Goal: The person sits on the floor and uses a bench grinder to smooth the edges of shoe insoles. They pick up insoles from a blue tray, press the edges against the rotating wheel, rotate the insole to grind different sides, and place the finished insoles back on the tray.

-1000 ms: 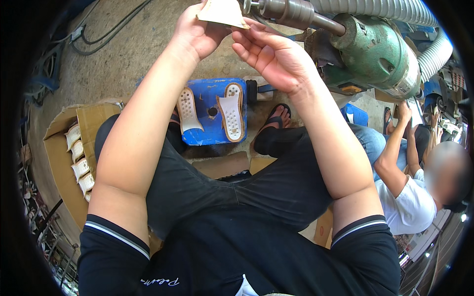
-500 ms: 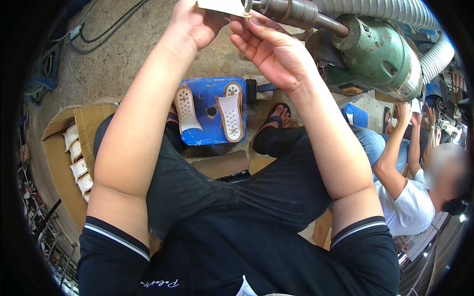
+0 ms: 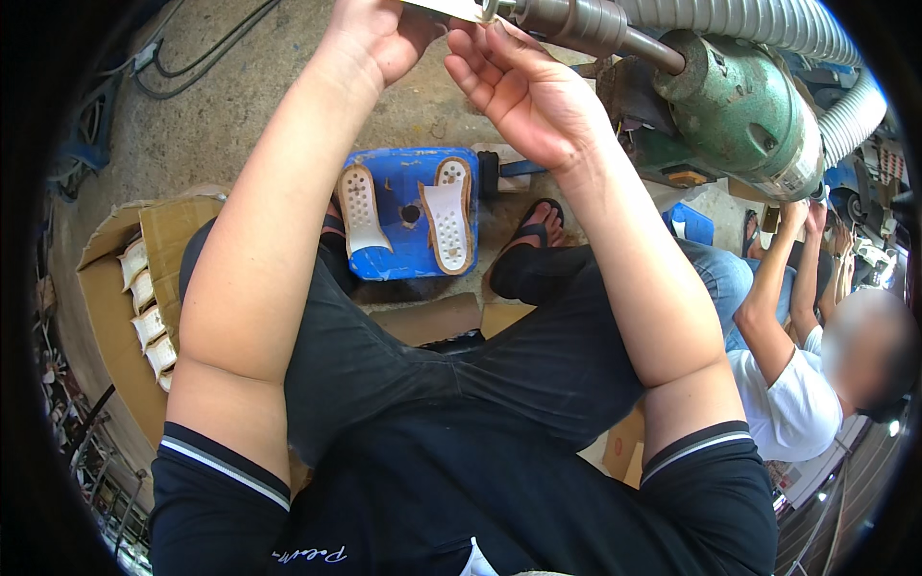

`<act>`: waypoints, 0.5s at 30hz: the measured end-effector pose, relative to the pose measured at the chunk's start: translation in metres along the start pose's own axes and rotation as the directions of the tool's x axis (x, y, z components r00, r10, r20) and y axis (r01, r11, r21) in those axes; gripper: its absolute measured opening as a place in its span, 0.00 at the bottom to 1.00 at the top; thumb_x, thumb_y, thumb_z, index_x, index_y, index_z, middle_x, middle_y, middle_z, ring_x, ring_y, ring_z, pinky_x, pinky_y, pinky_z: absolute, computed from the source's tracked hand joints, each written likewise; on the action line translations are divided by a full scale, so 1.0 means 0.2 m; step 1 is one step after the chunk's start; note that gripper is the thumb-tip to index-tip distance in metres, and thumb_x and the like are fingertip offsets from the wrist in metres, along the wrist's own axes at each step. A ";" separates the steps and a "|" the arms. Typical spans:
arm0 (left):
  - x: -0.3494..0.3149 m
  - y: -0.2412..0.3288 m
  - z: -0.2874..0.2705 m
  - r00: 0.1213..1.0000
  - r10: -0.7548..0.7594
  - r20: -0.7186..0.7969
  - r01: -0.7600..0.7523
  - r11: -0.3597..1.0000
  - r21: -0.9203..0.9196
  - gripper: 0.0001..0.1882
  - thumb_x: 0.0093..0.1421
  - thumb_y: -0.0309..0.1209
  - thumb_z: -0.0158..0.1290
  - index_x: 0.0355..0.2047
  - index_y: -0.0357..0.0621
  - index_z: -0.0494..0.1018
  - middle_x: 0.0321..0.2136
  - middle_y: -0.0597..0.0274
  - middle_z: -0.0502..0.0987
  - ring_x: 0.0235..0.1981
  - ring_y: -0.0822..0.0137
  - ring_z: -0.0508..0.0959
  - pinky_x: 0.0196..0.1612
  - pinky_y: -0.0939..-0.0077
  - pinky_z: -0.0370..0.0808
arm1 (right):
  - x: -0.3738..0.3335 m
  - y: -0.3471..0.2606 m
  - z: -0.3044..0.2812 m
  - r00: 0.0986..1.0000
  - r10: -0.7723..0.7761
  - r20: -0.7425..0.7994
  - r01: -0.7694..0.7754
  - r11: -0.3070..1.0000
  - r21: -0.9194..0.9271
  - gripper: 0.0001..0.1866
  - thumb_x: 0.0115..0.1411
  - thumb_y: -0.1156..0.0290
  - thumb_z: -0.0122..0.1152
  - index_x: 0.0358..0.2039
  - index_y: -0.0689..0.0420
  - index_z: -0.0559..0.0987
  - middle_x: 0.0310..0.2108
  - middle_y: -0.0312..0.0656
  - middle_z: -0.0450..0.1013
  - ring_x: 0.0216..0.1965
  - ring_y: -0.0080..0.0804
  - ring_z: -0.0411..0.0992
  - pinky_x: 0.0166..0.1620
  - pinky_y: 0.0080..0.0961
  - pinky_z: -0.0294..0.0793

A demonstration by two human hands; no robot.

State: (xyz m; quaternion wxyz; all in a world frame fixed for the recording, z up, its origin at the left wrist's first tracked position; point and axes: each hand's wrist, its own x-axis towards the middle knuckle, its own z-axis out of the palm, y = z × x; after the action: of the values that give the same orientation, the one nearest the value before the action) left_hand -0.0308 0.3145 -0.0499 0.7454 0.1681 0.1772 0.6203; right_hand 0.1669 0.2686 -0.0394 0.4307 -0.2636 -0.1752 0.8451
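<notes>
At the top edge of the view, both hands hold a pale, thin sole-like piece (image 3: pixel 451 8), only partly in frame. My left hand (image 3: pixel 389 43) grips its left end, fingers partly hidden behind it. With thumb and forefinger, my right hand (image 3: pixel 528 91) pinches its right corner, the other fingers loosely curled. This corner lies at the small metal tip (image 3: pixel 492 10) of a machine spindle (image 3: pixel 576 24); whether they touch I cannot tell. Below, a blue stool (image 3: pixel 408 259) bears a left white perforated sole (image 3: pixel 360 206) and a right one (image 3: pixel 449 216), both brown-edged.
A green motor housing (image 3: pixel 720 106) and grey ribbed hose (image 3: pixel 740 21) stand at right. An open cardboard box (image 3: pixel 115 336) with several white pieces (image 3: pixel 149 326) is at left. A co-worker in a white shirt (image 3: pixel 788 413) sits at right. Dark cables (image 3: pixel 202 82) lie on the floor.
The pale piece has tipped and risen slightly, so less of it shows. Both my hands have shifted only a little. The co-worker's hands have moved slightly.
</notes>
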 end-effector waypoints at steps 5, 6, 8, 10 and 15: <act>0.00 0.00 0.01 1.000 0.002 0.012 -0.002 0.999 -0.034 0.05 0.68 0.29 0.52 0.37 0.41 0.74 0.33 0.57 0.79 0.36 0.58 0.81 0.46 0.60 0.81 | 0.00 0.00 0.00 1.000 -0.009 -0.009 0.009 1.000 0.001 0.08 0.72 0.74 0.61 0.49 0.61 0.81 0.49 0.47 0.81 0.56 0.42 0.78 0.64 0.41 0.79; 0.00 0.00 0.01 1.000 0.007 -0.001 -0.007 1.000 -0.020 0.05 0.68 0.29 0.52 0.37 0.41 0.74 0.33 0.57 0.79 0.35 0.58 0.81 0.46 0.60 0.81 | 0.00 0.00 0.00 1.000 -0.009 -0.008 0.009 1.000 0.002 0.08 0.72 0.74 0.61 0.49 0.61 0.81 0.49 0.47 0.81 0.56 0.42 0.78 0.65 0.41 0.78; 0.01 -0.01 0.01 0.999 0.018 -0.028 -0.018 1.000 0.008 0.05 0.68 0.29 0.52 0.37 0.41 0.74 0.33 0.57 0.79 0.35 0.58 0.81 0.46 0.60 0.81 | 0.00 0.00 0.00 1.000 -0.004 0.008 0.004 1.000 0.007 0.08 0.72 0.74 0.61 0.48 0.61 0.81 0.49 0.47 0.81 0.56 0.41 0.78 0.65 0.41 0.78; 0.01 -0.01 0.02 0.999 0.000 -0.033 -0.002 0.999 -0.041 0.05 0.68 0.30 0.52 0.37 0.41 0.74 0.32 0.57 0.79 0.35 0.58 0.81 0.46 0.60 0.81 | 0.00 0.00 0.00 1.000 -0.003 0.019 0.002 1.000 0.008 0.08 0.72 0.74 0.61 0.48 0.61 0.81 0.49 0.47 0.81 0.56 0.41 0.78 0.64 0.42 0.78; 0.00 -0.01 0.03 1.000 -0.010 -0.018 0.010 0.999 0.037 0.08 0.70 0.32 0.51 0.38 0.42 0.74 0.33 0.57 0.79 0.36 0.57 0.81 0.45 0.60 0.81 | -0.01 -0.01 -0.02 1.000 -0.002 0.013 0.002 1.000 0.012 0.08 0.71 0.74 0.61 0.48 0.61 0.82 0.50 0.47 0.80 0.56 0.41 0.78 0.64 0.42 0.79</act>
State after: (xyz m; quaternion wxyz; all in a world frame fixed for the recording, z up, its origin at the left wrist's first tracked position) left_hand -0.0257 0.3141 -0.0454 0.7436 0.1757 0.1962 0.6145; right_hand 0.1704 0.2678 -0.0409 0.4319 -0.2556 -0.1731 0.8475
